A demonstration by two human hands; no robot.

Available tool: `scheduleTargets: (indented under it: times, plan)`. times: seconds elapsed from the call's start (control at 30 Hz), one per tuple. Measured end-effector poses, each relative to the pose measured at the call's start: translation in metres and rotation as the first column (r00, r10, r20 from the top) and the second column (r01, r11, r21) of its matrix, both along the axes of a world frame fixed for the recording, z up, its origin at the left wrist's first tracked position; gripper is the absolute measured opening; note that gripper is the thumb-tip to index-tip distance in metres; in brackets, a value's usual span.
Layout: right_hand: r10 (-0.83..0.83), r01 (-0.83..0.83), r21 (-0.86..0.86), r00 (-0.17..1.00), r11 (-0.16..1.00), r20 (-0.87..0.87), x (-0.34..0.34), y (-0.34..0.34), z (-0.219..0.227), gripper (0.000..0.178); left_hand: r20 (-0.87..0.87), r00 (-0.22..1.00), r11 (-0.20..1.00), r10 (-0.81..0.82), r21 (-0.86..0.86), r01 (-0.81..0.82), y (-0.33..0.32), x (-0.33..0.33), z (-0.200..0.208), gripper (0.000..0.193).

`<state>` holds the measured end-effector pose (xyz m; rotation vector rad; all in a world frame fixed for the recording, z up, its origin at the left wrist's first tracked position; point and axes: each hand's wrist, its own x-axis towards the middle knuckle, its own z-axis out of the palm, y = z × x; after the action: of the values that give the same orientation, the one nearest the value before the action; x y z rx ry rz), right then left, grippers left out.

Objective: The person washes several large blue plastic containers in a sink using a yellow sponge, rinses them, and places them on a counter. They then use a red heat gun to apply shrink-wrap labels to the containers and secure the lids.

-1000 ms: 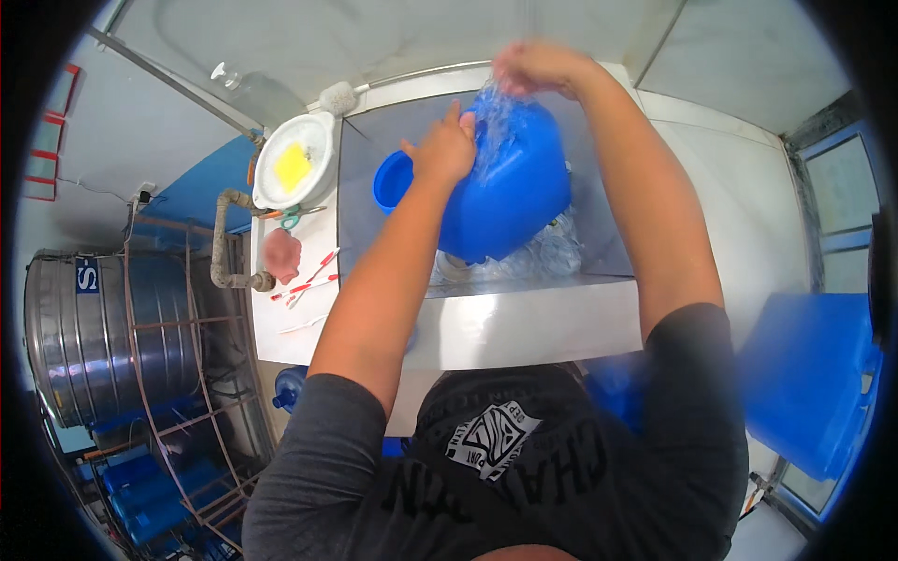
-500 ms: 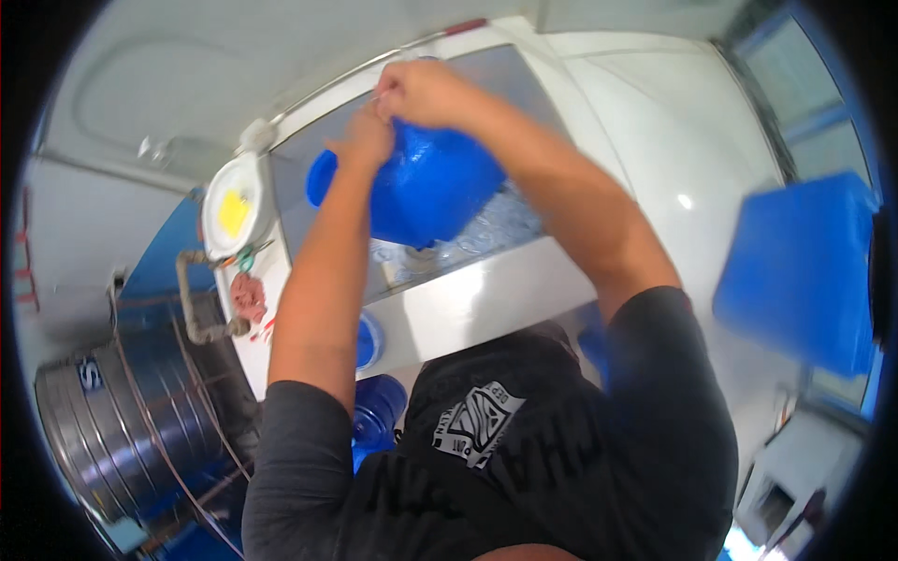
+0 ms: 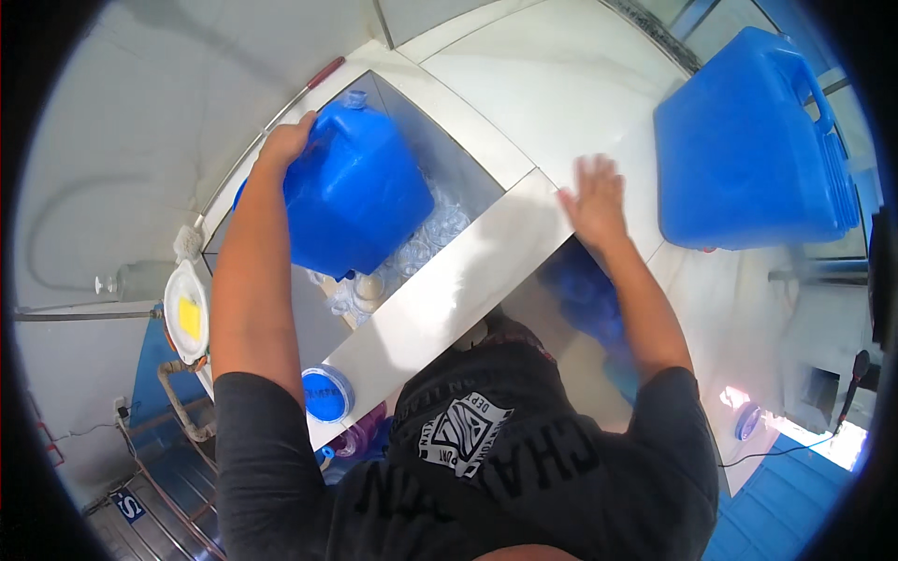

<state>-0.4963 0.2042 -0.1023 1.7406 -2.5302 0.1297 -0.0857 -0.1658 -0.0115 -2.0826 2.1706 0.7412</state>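
A blue plastic jerry can stands tilted in the sunken basin, its small capped spout at the far end. My left hand is closed around the can's upper left side, by its handle; some fingers are hidden behind it. Off to the right, my right hand is empty, fingers spread, near the corner of the white tiled ledge. Several clear plastic pieces, perhaps bottles or cups, lie in the basin beside the can.
At the right stands a second, larger blue jerry can on the white tiled surface. A white dish with a yellow sponge sits at the left, near a clear pump bottle. A round blue-lidded tub rests on the ledge's near end.
My right hand has left the can's top and moved right, opening. My left hand has shifted to the can's side. The view has turned toward the right.
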Motion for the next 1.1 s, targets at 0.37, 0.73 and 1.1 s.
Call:
scheduleTargets:
  times: [0.37,0.73,1.1]
  plan:
    - [0.136,-0.130,-0.129,0.990,0.983,0.043,-0.037,-0.139,-0.019,0.076,-0.081,0.997,0.998,-0.010,-0.058,0.006,0.020,0.012,0.001,0.088]
    - [0.762,-0.748,-0.155,0.644,0.645,0.065,0.082,-0.363,-0.013,0.075,-0.055,0.996,0.984,0.077,-0.156,-0.085,0.049,-0.002,0.007,0.078]
    - [0.771,-0.706,-0.370,0.399,0.604,0.496,0.264,-0.382,0.087,0.028,-0.167,0.954,0.936,0.247,-0.214,-0.280,0.089,0.075,-0.004,0.079]
